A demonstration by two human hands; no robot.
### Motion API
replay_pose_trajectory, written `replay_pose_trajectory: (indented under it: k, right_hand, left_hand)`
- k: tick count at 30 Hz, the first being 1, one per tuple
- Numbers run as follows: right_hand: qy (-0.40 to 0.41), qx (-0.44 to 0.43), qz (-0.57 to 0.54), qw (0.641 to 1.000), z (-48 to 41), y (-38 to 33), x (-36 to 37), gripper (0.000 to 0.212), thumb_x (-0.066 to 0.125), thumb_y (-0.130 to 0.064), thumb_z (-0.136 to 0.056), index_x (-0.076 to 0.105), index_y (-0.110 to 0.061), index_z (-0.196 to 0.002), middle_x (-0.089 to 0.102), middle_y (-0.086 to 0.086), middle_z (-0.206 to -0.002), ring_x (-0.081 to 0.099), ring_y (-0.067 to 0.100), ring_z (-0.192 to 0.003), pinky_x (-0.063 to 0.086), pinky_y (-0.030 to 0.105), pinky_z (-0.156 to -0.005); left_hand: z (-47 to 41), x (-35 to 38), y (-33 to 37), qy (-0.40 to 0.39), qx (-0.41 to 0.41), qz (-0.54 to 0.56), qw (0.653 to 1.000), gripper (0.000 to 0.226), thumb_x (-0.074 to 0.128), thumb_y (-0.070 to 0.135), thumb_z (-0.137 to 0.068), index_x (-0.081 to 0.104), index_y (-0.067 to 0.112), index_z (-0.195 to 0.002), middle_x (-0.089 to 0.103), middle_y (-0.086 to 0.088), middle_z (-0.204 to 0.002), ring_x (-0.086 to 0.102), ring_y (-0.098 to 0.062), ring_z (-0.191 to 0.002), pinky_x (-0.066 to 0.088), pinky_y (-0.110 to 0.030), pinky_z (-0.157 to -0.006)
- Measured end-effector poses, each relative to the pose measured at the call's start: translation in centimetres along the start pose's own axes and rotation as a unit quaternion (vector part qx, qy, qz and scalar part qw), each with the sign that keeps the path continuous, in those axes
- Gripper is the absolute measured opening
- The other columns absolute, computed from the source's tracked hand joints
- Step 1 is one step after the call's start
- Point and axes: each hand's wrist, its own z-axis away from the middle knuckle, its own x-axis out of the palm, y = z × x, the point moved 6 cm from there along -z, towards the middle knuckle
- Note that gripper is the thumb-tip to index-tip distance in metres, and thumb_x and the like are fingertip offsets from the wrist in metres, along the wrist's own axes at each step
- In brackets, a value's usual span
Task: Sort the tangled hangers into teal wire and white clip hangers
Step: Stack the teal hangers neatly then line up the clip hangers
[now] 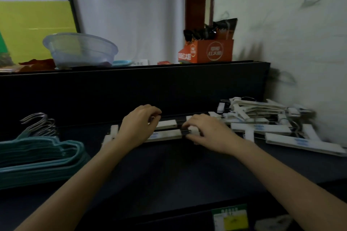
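A stack of teal wire hangers (37,157) with metal hooks lies at the left on the dark table (169,170). A heap of white clip hangers (272,124) lies at the right, near the wall. Between them, two white clip hangers (165,130) lie side by side in the middle. My left hand (137,125) curls over their left half, fingers around a metal hook. My right hand (208,131) pinches a white clip at their right end.
A raised dark ledge (131,84) runs behind the work area. On it stand a clear plastic basin (80,50) and an orange carton (208,50). The white wall (300,43) closes in the right side. A green-labelled item (231,217) lies at the near edge.
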Motion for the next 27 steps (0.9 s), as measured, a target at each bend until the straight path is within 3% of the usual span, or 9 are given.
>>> replay_pose_trajectory:
  k: [5, 9, 12, 15, 17, 20, 23, 27]
  right_hand:
    - [0.049, 0.097, 0.0, 0.994, 6.8, 7.2, -5.5, 0.022, 0.06, -0.027, -0.088, 0.064, -0.024, -0.11, 0.064, -0.008, -0.109, 0.056, 0.007, -0.1, 0.045, 0.028, -0.09]
    - [0.082, 0.157, 0.004, 0.984, 12.0, 13.0, -9.2, 0.015, 0.064, -0.016, -0.086, 0.068, -0.022, -0.099, 0.063, -0.015, -0.09, 0.054, -0.013, -0.078, 0.038, 0.003, -0.072]
    - [0.063, 0.198, 0.023, 0.978, 14.9, 16.5, -10.2, 0.016, 0.066, -0.03, -0.085, 0.067, -0.024, -0.1, 0.064, -0.012, -0.089, 0.055, -0.012, -0.076, 0.037, 0.003, -0.068]
    - [0.013, 0.206, 0.036, 0.978, 16.5, 18.7, -9.8, 0.082, 0.038, -0.088, -0.062, 0.065, -0.026, -0.109, 0.064, -0.01, -0.105, 0.057, 0.001, -0.092, 0.043, 0.017, -0.081]
    - [-0.036, 0.208, 0.041, 0.977, 17.4, 19.6, -8.7, 0.099, 0.02, -0.098, -0.05, 0.059, -0.034, -0.114, 0.057, -0.02, -0.108, 0.054, 0.0, -0.1, 0.043, 0.02, -0.088]
    - [-0.066, 0.194, 0.057, 0.977, 18.2, 20.6, -7.3, 0.093, 0.016, -0.098, -0.051, 0.052, -0.044, -0.118, 0.051, -0.026, -0.111, 0.048, -0.005, -0.103, 0.039, 0.015, -0.088]
    - [-0.052, 0.194, 0.05, 0.978, 18.5, 21.0, -7.0, 0.09, 0.015, -0.094, -0.057, 0.053, -0.041, -0.119, 0.048, -0.027, -0.107, 0.044, -0.006, -0.1, 0.036, 0.014, -0.087]
    - [-0.05, 0.181, 0.057, 0.981, 18.6, 20.2, -7.1, 0.041, 0.047, -0.057, -0.087, 0.052, -0.036, -0.122, 0.044, -0.024, -0.107, 0.042, -0.003, -0.103, 0.036, 0.017, -0.09]
  left_hand:
    - [-3.2, 3.4, 5.9, -0.043, 0.037, 0.079, 0.995, 0.027, 0.052, 0.028, -0.091, 0.06, 0.02, -0.116, 0.061, 0.004, -0.106, 0.055, -0.008, -0.092, 0.05, -0.03, -0.083]
    - [-6.0, 5.7, 11.0, -0.073, 0.071, 0.113, 0.988, 0.028, 0.053, 0.029, -0.091, 0.059, 0.019, -0.116, 0.059, 0.002, -0.108, 0.055, -0.012, -0.097, 0.05, -0.034, -0.086]
    - [-8.8, 7.6, 14.2, -0.091, 0.088, 0.127, 0.984, 0.031, 0.053, 0.03, -0.091, 0.058, 0.016, -0.118, 0.058, -0.001, -0.113, 0.054, -0.015, -0.101, 0.048, -0.034, -0.089]
    - [-12.2, 9.4, 17.0, -0.121, 0.091, 0.145, 0.978, 0.038, 0.053, 0.031, -0.091, 0.054, 0.013, -0.124, 0.056, -0.003, -0.119, 0.054, -0.016, -0.105, 0.044, -0.025, -0.087]
    - [-14.6, 10.8, 18.5, -0.154, 0.083, 0.156, 0.972, 0.038, 0.053, 0.032, -0.091, 0.055, 0.012, -0.123, 0.057, -0.004, -0.12, 0.054, -0.018, -0.107, 0.043, -0.026, -0.086]
    - [-17.1, 14.1, 19.7, -0.261, 0.069, 0.129, 0.954, 0.039, 0.05, 0.037, -0.092, 0.057, 0.011, -0.121, 0.06, -0.006, -0.118, 0.055, -0.02, -0.106, 0.042, -0.028, -0.087]
    - [-17.7, 17.5, 19.9, -0.363, 0.06, 0.052, 0.928, 0.037, 0.048, 0.038, -0.092, 0.061, 0.008, -0.11, 0.058, -0.004, -0.096, 0.053, -0.014, -0.082, 0.041, -0.028, -0.077]
    - [-18.1, 18.9, 19.6, -0.371, 0.06, 0.067, 0.924, 0.035, 0.05, 0.034, -0.092, 0.065, 0.005, -0.104, 0.058, -0.002, -0.082, 0.05, -0.011, -0.067, 0.042, -0.027, -0.07]
